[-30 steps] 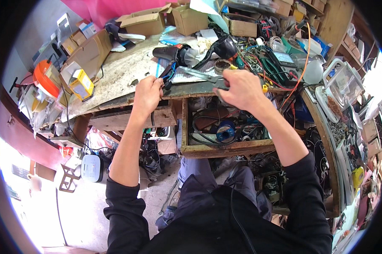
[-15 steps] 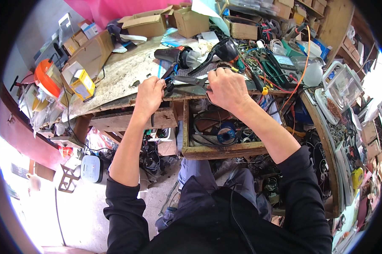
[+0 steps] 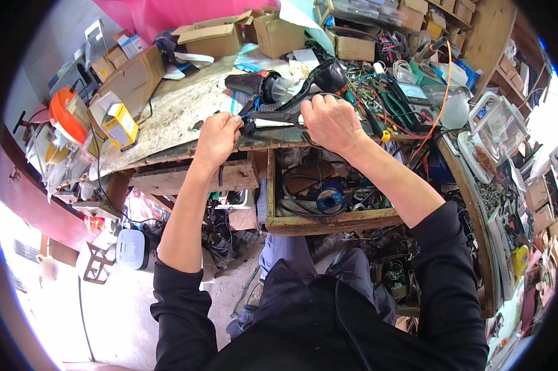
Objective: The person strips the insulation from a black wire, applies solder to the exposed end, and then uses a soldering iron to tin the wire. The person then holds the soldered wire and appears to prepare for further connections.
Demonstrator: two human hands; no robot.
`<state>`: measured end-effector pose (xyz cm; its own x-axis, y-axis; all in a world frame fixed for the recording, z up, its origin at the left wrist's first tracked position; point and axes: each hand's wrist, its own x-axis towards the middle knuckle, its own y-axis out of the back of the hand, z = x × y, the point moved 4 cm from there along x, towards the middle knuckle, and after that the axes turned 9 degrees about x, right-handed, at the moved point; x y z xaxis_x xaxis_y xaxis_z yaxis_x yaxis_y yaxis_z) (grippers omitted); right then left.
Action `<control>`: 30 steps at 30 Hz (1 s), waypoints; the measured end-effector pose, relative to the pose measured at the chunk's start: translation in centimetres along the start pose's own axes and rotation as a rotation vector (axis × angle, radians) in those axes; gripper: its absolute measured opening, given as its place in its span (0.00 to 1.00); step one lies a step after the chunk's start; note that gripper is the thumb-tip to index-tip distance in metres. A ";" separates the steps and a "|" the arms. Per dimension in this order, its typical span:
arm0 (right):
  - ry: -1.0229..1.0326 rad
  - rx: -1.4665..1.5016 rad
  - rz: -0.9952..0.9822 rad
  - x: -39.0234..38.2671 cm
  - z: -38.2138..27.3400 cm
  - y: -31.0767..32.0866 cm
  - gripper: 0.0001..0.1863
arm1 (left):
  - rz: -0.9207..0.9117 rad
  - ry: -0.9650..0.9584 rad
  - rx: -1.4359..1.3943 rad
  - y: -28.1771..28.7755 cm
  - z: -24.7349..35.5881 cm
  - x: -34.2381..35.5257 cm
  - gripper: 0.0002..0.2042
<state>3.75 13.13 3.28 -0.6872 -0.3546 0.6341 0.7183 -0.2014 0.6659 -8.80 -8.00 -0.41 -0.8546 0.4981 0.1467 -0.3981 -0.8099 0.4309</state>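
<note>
While the left hand [image 3: 219,138] pinches a dark cable [image 3: 248,128] near the upper centre, the right hand [image 3: 332,123] grips scissors [image 3: 274,117].

No lettering can be read with certainty. Dark print is borne by the yellow-and-white box [image 3: 122,127] standing on the workbench [image 3: 186,93], but its characters are not resolved. Faint markings are seen on the pale face of the meter [image 3: 413,92] at right, and small marks on the light-coloured rounded appliance [image 3: 132,248]; neither can be deciphered.
</note>
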 end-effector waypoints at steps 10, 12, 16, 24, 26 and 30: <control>0.113 0.059 -0.022 0.7 1.3 -1.0 0.04 | -0.043 0.033 -0.132 0.2 0.2 -0.1 0.11; 0.117 0.055 -0.056 0.7 1.5 -1.1 0.03 | -0.053 0.061 -0.165 0.1 0.3 -0.2 0.11; 0.135 0.043 -0.073 1.1 2.1 -1.3 0.02 | -0.052 0.092 -0.207 0.0 0.4 -0.3 0.11; 0.202 -0.014 -0.138 2.3 1.8 0.0 0.02 | -0.010 0.078 -0.146 -0.3 0.4 -0.8 0.10; 0.234 -0.027 -0.131 2.5 2.0 0.0 0.03 | 0.000 0.056 -0.106 -0.3 0.5 -0.8 0.09; 0.226 -0.116 -0.100 2.8 1.2 0.1 0.04 | 0.019 -0.018 -0.022 -0.3 0.0 -0.1 0.09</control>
<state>1.75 13.19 5.64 -0.7233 -0.5195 0.4550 0.6646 -0.3447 0.6629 -8.64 -7.82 -0.52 -0.8559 0.4880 0.1712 -0.3892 -0.8258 0.4081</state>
